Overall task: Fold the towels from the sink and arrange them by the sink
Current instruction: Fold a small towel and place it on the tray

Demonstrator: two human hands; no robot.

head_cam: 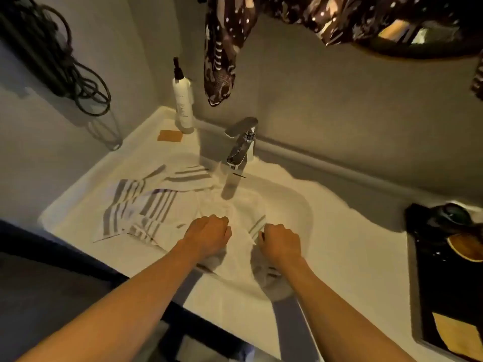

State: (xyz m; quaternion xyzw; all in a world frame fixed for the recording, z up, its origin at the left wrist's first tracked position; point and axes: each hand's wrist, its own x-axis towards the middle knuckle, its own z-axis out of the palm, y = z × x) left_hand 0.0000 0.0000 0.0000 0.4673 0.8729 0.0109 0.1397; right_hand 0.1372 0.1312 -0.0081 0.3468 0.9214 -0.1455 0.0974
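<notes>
White cloth bunched under two curled hands at the basin.
Left hand [209, 235] and right hand [281, 241] each grip the towel [239, 246] lying in the sink [303, 205]; left of them a striped towel [138, 205] sprawls on the counter, with the faucet [241, 143] beyond and a bottle [183, 100] farther back.

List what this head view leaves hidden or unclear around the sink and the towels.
- Fingertips of the left hand and right hand: curled under into the white towel, hidden by the knuckles.
- Sink drain: covered by towels.
- Number of striped towels: layers overlap, cannot tell.
- Bottle label: too small.
- Black tray: cut by the right edge.
</notes>
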